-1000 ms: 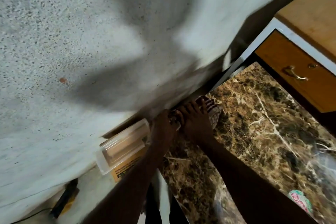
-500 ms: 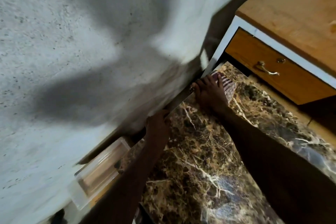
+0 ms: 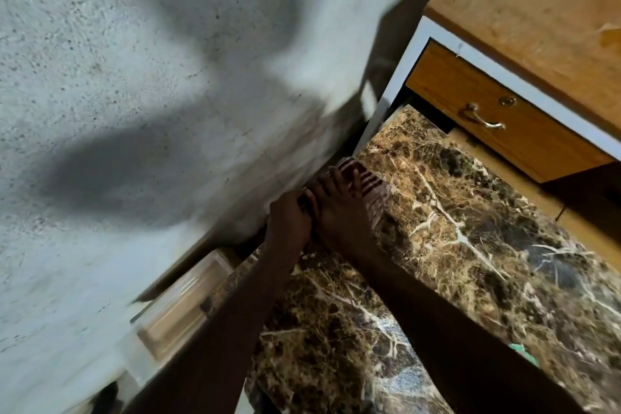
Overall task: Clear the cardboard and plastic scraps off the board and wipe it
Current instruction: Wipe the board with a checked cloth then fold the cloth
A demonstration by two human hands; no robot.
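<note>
The brown marble-patterned board (image 3: pixel 453 245) fills the lower right of the head view. My right hand (image 3: pixel 339 212) lies flat with spread fingers on a striped cloth (image 3: pixel 373 195), pressing it onto the board near its far left edge. My left hand (image 3: pixel 289 225) is right beside it at that edge, touching the right hand, with its fingers curled over the board's rim. A clear plastic tray (image 3: pixel 178 309) with cardboard under it lies off the board to the lower left, blurred.
A speckled grey floor (image 3: pixel 134 111) spreads to the left. A wooden desk with a white frame and a drawer (image 3: pixel 497 118) stands at the upper right, close to the board's far corner. A green scrap (image 3: pixel 524 353) shows by my right forearm.
My right hand has slid the cloth back from the board's far corner towards me along the left edge. My left hand has moved up the edge, and the two hands now touch.
</note>
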